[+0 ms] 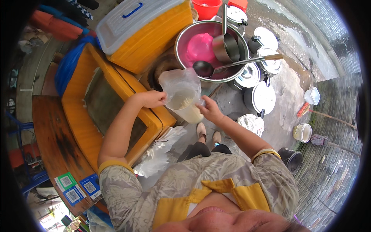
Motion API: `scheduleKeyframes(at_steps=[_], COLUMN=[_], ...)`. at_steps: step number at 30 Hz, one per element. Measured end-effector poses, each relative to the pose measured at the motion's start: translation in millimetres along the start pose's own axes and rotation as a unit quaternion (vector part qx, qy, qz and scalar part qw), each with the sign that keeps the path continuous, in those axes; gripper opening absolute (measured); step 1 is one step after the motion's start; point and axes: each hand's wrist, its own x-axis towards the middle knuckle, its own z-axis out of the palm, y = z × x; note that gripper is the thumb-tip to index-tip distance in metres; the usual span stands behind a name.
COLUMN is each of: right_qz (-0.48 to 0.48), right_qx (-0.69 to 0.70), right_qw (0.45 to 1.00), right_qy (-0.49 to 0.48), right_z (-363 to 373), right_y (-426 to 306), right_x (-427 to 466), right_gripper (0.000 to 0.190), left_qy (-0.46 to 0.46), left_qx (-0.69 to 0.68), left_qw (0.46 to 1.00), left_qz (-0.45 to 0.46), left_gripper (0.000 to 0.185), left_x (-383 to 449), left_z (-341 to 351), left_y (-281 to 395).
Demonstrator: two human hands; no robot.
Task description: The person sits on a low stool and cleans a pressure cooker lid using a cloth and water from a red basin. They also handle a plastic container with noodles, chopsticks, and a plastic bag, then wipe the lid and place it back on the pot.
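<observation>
A translucent plastic container [189, 111] with pale contents, partly wrapped by a clear plastic bag [179, 81], hangs in front of me between my hands. My left hand [154, 99] pinches the bag's edge at the container's left side. On the other side, my right hand [211, 110] grips the bag and rim with thumb and fingers. Just beyond them stands a wide steel basin [177, 52] that holds a pink plastic bowl [200, 47], a deep metal dipper [221, 49] and a ladle [203, 69] with a wooden handle end.
An open yellow box [116, 78] and a lidded yellow box [150, 37] stand at left, beside a wooden board [62, 139] bearing printed codes. Clear plastic bags [156, 156] hang below. Several lidded pots [263, 97], a pail [302, 132] and a dark bucket [291, 161] sit at right.
</observation>
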Motion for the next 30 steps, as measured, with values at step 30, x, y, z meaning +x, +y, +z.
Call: scheduleKeyframes(at_steps=[30], right_qz=[-0.016], right_qx=[-0.392], right_qw=[0.902], right_qy=[-0.178], right_z=[-72.8], right_y=[-75.8], right_x=[21.7], right_gripper=[0.035], left_qy=[0.515], left_qx=[-0.532], left_qw=[0.657], left_qz=[0.144], left_gripper=[0.01], left_x=[111.9], left_z=[276.8], left_y=[143.1])
